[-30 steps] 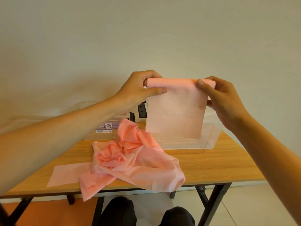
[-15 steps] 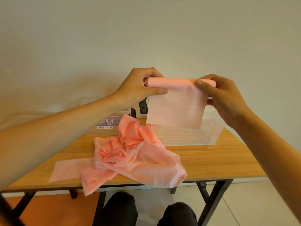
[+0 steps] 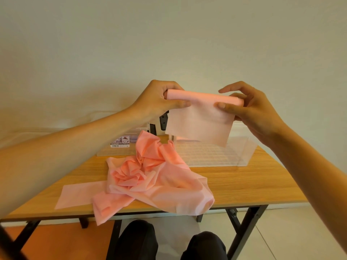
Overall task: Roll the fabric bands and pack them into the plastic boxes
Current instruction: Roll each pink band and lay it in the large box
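- Setting: plain pale wall [image 3: 169,44]; wooden table [image 3: 253,184] on black folding legs; pale tiled floor [image 3: 293,233] at the right, orange flooring at the left.
- Nearest: the person's knees [image 3: 169,244] in dark trousers, below the table's near edge.
- Heap of pink fabric bands [image 3: 159,181]: crumpled and unrolled, at the middle of the near edge, with one corner hanging over that edge.
- Flat band [image 3: 80,194]: lies smooth on the table, running from under the heap toward the near left corner.
- Held band [image 3: 199,121]: pink, raised in the air above the middle of the table. Its top is wound into a level roll and its loose tail hangs straight down in front of the box.
- Left hand [image 3: 161,102]: grip closed on the roll's left end, thumb in front and fingers curled over the top.
- Right hand [image 3: 251,109]: grip on the roll's right end, thumb pressed to the front and fingers behind; the forefinger is lifted clear above the roll.
- Clear plastic box [image 3: 244,156]: toward the far right corner, open at the top, with a gridded bottom.
- Second clear plastic piece [image 3: 116,152]: left of the box near the far edge; box or lid cannot be told. It carries a printed label [image 3: 120,143].
- Black parts [image 3: 163,121]: behind the held band at the far edge; their kind cannot be told.
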`<state>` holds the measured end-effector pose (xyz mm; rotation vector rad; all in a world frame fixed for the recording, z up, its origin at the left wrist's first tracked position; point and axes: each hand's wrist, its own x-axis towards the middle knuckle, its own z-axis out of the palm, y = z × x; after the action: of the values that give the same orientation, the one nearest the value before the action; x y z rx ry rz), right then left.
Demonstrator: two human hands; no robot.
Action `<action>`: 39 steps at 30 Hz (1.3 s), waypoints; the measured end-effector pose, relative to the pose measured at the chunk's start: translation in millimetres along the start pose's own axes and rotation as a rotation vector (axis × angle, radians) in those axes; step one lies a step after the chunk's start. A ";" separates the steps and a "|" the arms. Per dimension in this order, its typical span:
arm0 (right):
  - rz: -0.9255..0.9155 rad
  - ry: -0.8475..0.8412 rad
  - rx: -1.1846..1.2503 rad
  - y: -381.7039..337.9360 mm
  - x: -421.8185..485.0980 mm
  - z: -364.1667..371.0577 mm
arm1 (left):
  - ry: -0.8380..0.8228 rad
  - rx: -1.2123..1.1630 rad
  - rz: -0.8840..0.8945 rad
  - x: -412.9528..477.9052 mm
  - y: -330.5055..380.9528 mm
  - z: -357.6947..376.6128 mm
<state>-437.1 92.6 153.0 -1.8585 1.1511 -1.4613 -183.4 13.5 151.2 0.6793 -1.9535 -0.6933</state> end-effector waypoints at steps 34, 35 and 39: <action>0.031 0.052 -0.038 3.1 -1.6 7.1 | 0.009 -0.050 -0.018 -5.0 -1.2 -1.6; 0.015 0.039 -0.038 2.9 -2.2 6.8 | 0.014 -0.054 -0.021 -5.3 -1.6 -1.7; -0.016 0.033 -0.037 1.8 -0.9 8.1 | -0.002 -0.051 -0.030 -7.2 -1.2 -3.7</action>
<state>-430.1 91.6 148.7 -1.8789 1.1890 -1.4950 -176.9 17.0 147.7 0.6779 -1.9242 -0.7598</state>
